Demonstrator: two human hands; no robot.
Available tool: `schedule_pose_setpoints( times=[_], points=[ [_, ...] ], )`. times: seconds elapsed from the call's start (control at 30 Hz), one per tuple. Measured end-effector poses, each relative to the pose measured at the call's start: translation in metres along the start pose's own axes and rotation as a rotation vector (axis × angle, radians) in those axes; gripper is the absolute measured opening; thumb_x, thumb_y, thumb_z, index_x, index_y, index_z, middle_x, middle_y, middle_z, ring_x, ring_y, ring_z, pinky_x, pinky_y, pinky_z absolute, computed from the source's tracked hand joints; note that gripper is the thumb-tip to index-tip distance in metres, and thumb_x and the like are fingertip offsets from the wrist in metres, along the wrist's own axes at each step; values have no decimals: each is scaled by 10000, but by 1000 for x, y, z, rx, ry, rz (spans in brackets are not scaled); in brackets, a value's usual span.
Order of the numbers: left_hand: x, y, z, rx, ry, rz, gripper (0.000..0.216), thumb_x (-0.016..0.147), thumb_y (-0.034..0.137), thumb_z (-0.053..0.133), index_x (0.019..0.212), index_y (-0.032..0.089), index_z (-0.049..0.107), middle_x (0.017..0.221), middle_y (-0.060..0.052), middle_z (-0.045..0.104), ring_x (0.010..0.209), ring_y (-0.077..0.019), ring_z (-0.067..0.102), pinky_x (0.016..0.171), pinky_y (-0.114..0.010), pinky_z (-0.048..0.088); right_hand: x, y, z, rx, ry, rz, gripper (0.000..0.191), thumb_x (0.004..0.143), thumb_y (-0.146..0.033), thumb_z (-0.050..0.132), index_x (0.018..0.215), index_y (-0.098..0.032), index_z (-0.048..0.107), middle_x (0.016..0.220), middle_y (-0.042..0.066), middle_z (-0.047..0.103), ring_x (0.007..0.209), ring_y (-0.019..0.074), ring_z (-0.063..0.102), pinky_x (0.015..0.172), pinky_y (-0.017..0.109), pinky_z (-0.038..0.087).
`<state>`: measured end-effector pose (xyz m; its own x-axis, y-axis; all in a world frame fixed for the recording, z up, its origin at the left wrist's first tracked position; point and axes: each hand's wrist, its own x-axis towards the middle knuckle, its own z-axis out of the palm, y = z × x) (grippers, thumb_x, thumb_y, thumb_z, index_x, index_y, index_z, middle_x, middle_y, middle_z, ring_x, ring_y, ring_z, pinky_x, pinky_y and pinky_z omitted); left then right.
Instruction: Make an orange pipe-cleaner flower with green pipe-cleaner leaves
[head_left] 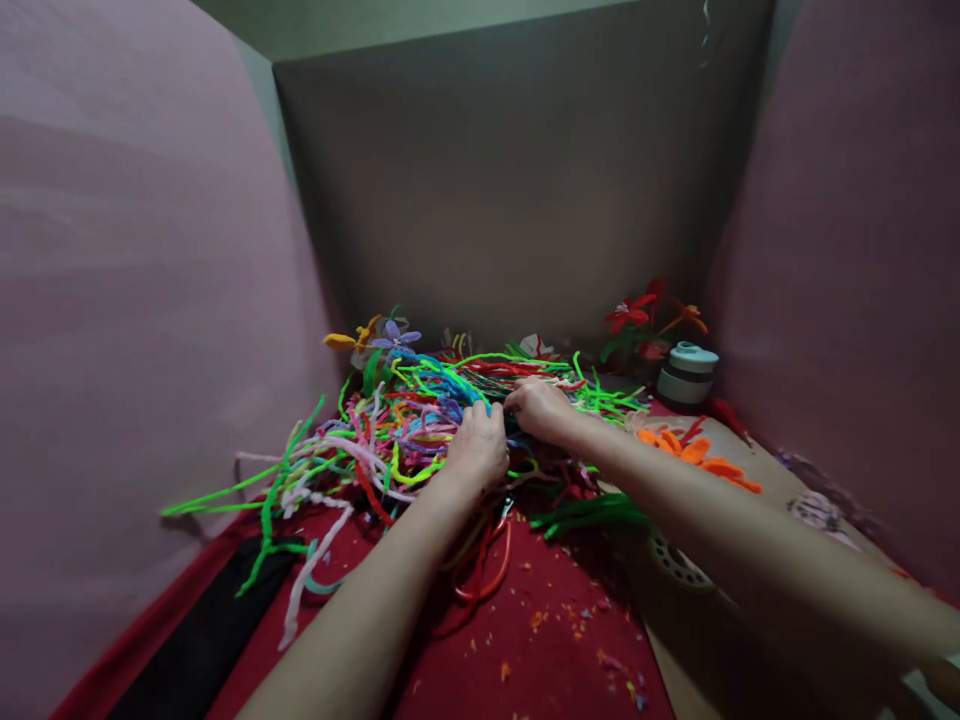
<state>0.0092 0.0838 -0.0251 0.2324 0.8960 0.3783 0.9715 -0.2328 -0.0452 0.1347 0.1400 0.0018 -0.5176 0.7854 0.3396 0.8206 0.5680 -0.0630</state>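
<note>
A big tangled heap of coloured pipe cleaners [390, 420] covers the far half of a red table surface [555, 640]. Both my hands are in the heap. My left hand [478, 445] has its fingers curled down into the strands near a blue one. Just to its right, my right hand [538, 408] pinches at strands, fingers closed. What exactly each hand holds is hidden among the strands. Under my left wrist lie red-handled scissors [487, 570].
Finished pipe-cleaner flowers stand at the back: purple and yellow [382, 338] on the left, red [637, 315] on the right. A small grey-and-white round container [687, 373] sits back right. An orange flower [697, 455] lies on brown board. Pink walls and a grey back panel enclose the space.
</note>
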Motion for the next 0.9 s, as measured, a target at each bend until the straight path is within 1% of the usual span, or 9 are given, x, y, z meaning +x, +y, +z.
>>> schedule_pose_setpoints(
  times=[0.1, 0.2, 0.3, 0.4, 0.5, 0.63, 0.77, 0.9],
  points=[
    [-2, 4, 2, 23, 15, -13, 396, 701, 97, 467, 1091, 31, 487, 1019, -198, 508, 942, -279, 482, 797, -389, 415, 6, 1, -2, -31, 42, 29, 320, 791, -157, 418, 962, -232, 679, 1004, 66, 626, 915, 187, 576, 739, 257, 427],
    [-5, 6, 4, 41, 22, -17, 395, 700, 107, 481, 1086, 27, 486, 1018, -200, 507, 934, -277, 480, 799, -390, 412, 15, -1, -4, -79, 67, 41, 305, 799, -184, 438, 1032, -155, 632, 1088, 133, 583, 1017, 244, 524, 790, 311, 423],
    [-6, 5, 5, 55, 24, -19, 409, 701, 119, 485, 1100, 30, 484, 1017, -193, 509, 925, -272, 480, 794, -383, 412, 22, -5, -1, -111, 35, -3, 271, 792, -196, 477, 1003, -118, 629, 1067, 161, 595, 1047, 269, 504, 854, 345, 398],
    [-6, 3, 6, 58, 22, -13, 415, 700, 135, 489, 1100, 27, 492, 1009, -192, 511, 915, -274, 481, 788, -380, 412, 26, -6, 2, -118, -8, -28, 244, 818, -182, 449, 951, -115, 642, 1018, 159, 629, 1016, 251, 541, 888, 336, 376],
    [-5, 0, 6, 50, 22, -6, 425, 703, 151, 493, 1111, 33, 492, 1007, -186, 511, 921, -278, 479, 807, -385, 406, 30, -2, 1, -111, -29, 32, 263, 827, -175, 426, 979, -118, 633, 995, 157, 651, 944, 244, 593, 835, 324, 407],
    [-3, -1, 5, 34, 16, -23, 436, 704, 151, 495, 1130, 61, 482, 1009, -170, 513, 920, -269, 488, 809, -377, 412, 37, 11, -11, -88, -15, 130, 320, 846, -195, 380, 1071, -138, 602, 999, 155, 661, 918, 247, 618, 751, 303, 431],
    [-3, 0, 4, 23, 13, -33, 432, 707, 148, 489, 1129, 59, 481, 1011, -177, 511, 926, -274, 488, 798, -377, 417, 43, 22, -21, -52, -22, 124, 316, 827, -195, 399, 1048, -178, 625, 1026, 111, 666, 951, 216, 608, 748, 256, 420],
    [-4, 0, 4, 19, 16, -21, 428, 715, 145, 482, 1133, 52, 479, 1009, -181, 506, 925, -274, 484, 803, -383, 412, 43, 18, -18, -28, -67, 123, 283, 779, -188, 449, 978, -168, 650, 970, 106, 683, 908, 216, 621, 699, 245, 428]
  ],
)
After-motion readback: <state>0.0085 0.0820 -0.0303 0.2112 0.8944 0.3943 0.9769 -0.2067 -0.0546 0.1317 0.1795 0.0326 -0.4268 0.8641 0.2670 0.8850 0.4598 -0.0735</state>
